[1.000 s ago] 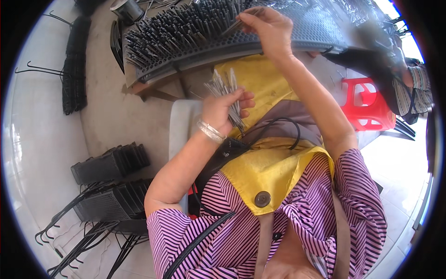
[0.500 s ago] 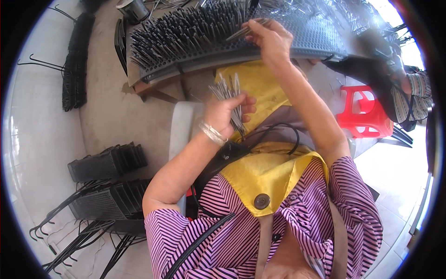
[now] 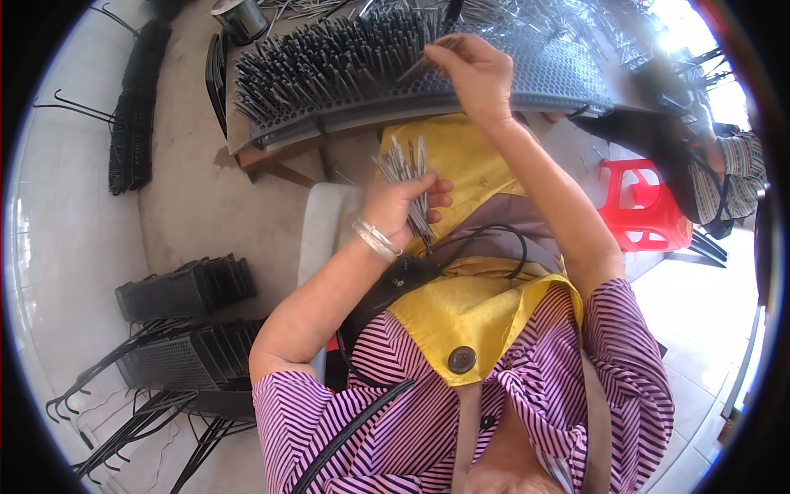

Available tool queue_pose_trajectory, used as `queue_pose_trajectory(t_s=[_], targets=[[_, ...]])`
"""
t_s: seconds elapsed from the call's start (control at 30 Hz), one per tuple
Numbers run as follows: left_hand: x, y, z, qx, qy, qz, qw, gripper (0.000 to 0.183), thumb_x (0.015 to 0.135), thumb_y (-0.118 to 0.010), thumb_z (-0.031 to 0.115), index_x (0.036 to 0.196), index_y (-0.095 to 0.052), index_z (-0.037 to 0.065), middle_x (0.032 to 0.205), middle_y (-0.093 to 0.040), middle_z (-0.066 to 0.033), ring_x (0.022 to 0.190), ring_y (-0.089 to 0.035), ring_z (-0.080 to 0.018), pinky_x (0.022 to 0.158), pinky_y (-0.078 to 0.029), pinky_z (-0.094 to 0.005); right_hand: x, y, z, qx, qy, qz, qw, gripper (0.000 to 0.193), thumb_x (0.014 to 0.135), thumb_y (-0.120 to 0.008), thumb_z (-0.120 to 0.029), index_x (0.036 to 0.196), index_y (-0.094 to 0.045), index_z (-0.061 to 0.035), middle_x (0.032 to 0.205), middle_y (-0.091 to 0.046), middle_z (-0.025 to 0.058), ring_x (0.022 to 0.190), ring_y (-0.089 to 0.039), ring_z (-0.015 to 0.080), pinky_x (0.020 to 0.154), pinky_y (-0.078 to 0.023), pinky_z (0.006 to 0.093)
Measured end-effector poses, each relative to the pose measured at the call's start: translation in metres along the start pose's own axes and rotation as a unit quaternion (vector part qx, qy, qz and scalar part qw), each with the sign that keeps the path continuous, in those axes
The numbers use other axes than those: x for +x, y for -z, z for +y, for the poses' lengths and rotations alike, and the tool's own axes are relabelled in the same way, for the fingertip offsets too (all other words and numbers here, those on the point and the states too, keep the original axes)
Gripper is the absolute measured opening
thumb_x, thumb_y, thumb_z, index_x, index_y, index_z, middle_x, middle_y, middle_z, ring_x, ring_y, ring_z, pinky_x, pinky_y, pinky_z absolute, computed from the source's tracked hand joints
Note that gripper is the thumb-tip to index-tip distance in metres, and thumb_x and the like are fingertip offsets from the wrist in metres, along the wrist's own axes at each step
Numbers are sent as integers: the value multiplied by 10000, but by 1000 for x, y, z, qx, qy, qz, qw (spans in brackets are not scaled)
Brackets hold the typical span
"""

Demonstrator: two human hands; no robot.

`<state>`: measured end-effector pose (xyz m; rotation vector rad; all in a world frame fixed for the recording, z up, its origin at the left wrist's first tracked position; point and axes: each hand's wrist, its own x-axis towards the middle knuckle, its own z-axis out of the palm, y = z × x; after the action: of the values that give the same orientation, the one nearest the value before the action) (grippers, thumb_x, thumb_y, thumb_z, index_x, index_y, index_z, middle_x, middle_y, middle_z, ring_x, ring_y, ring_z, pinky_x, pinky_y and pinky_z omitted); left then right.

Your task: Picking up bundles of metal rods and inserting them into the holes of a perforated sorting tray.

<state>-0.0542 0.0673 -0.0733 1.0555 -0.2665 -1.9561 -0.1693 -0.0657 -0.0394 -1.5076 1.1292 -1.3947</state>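
My left hand (image 3: 405,206) is closed around a bundle of thin grey metal rods (image 3: 403,160), fanned out at the top, in front of my body. Farther off, my right hand (image 3: 484,81) pinches a few similar dark rods (image 3: 418,69) between thumb and fingertips. They slant down at the edge of the upright rods (image 3: 329,62) that crowd the left part of a perforated black tray (image 3: 539,82). Whether their lower ends sit in holes, I cannot tell. The tray's right part shows bare holes.
A metal can (image 3: 239,20) and loose rods (image 3: 304,8) lie beyond the tray. Stacked black perforated racks with hooked rods (image 3: 169,354) stand at lower left. On the right are a red plastic stool (image 3: 642,206) and another person's patterned sleeve (image 3: 741,165).
The rods in my right hand have tipped lower, their ends now closer to the tray beside the upright rods. My left hand keeps its bundle in nearly the same place.
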Motion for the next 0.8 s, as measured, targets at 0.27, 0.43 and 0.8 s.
queue_pose_trajectory(t_s=[0.27, 0.43, 0.8], targets=[[1, 1, 0, 0, 2, -1, 1000, 201, 809, -557, 105, 969, -551, -16, 851, -620, -141, 696, -608, -200, 533, -466, -274, -10, -7, -6, 2, -14, 33, 999, 90, 727, -654, -49, 805, -638, -6, 662, -612, 22, 563, -557, 71, 522, -425, 179], [2, 2, -1, 5, 3, -5, 1000, 203, 810, -555, 111, 971, -551, -13, 855, -620, -138, 701, -607, -194, 535, -465, -274, -9, -9, -4, 5, 2, 10, 1000, 100, 731, -650, -55, 812, -630, 1, 658, -610, 28, 571, -570, 77, 535, -435, 180], [0, 2, 1, 24, -8, -11, 1000, 203, 811, -555, 118, 972, -551, -6, 845, -624, -121, 698, -608, -181, 538, -464, -269, 7, -17, -1, -190, 106, -97, 971, 101, 730, -655, -85, 802, -626, -20, 620, -600, 11, 552, -528, 36, 509, -422, 181]])
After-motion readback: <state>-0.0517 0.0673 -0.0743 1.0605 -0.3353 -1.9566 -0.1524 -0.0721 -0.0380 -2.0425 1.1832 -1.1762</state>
